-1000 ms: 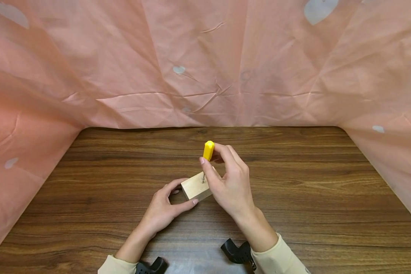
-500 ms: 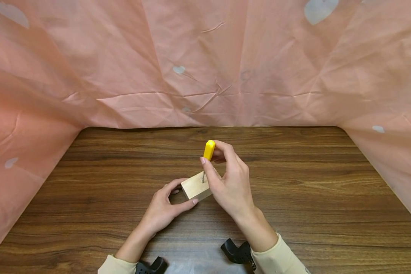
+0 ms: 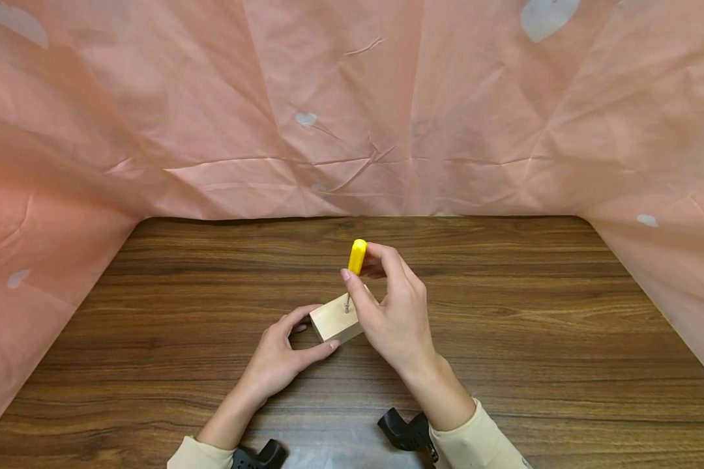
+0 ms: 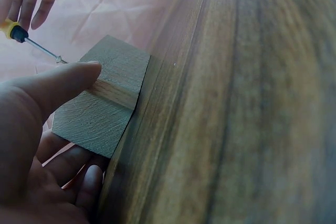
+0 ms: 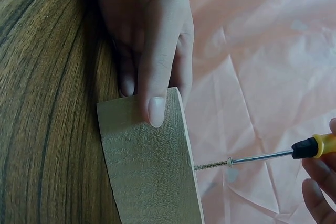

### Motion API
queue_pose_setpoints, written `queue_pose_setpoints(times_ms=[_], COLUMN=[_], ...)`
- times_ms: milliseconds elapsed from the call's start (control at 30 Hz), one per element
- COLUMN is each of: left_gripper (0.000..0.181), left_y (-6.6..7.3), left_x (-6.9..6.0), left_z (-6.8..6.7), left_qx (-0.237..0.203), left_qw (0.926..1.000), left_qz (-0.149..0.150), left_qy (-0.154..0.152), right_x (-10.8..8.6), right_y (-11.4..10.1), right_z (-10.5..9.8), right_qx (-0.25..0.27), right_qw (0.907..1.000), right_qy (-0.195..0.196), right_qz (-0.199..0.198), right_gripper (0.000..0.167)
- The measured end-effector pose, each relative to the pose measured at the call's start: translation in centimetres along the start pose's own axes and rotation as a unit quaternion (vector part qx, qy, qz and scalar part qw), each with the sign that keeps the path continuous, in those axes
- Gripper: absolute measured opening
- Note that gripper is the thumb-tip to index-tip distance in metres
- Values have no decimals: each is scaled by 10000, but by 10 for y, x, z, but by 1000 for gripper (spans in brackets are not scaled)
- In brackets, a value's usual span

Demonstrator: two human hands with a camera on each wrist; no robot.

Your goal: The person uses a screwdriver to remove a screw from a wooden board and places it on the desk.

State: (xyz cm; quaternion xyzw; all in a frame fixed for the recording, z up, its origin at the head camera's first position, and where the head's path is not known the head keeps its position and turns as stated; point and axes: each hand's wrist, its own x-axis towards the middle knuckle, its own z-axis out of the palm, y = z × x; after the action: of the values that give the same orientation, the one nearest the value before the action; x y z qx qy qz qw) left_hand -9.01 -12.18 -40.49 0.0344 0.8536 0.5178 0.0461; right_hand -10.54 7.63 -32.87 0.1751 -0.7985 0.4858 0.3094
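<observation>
A pale wooden block (image 3: 332,319) lies flat on the table, gripped at its near left end between the thumb and fingers of my left hand (image 3: 281,358). From its top face a threaded screw (image 5: 212,166) stands up, most of its thread showing in the right wrist view. The shaft of a yellow-handled screwdriver (image 3: 358,257) meets the screw head. My right hand (image 3: 396,312) pinches the screwdriver's handle between thumb and fingers, above the block. In the head view this hand hides the block's far right end.
The brown wood-grain table (image 3: 211,273) stretches around both hands. A pink cloth (image 3: 352,130) with pale hearts hangs behind and along the sides. Black wrist mounts (image 3: 407,431) sit at both sleeves, close over the table's near part.
The screwdriver's handle has tilted very slightly, with small shifts of the right fingers round it. The left hand and the block stay where they were.
</observation>
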Motion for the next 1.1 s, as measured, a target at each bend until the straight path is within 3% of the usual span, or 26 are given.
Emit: queue_pose_setpoints(times_ms=[800, 1100], left_gripper=[54, 54], left_y=[-1, -1], left_x=[0, 1], left_z=[0, 0], left_qx=[-88, -49], left_qw=[10000, 10000], left_qz=[20, 35], left_qy=[-21, -25], right_x=[-1, -1], right_y=[2, 2], right_z=[0, 0], right_qx=[-99, -12], right_qw=[9999, 9999], right_qy=[0, 12], right_qz=[-128, -105], right_gripper=[32, 41])
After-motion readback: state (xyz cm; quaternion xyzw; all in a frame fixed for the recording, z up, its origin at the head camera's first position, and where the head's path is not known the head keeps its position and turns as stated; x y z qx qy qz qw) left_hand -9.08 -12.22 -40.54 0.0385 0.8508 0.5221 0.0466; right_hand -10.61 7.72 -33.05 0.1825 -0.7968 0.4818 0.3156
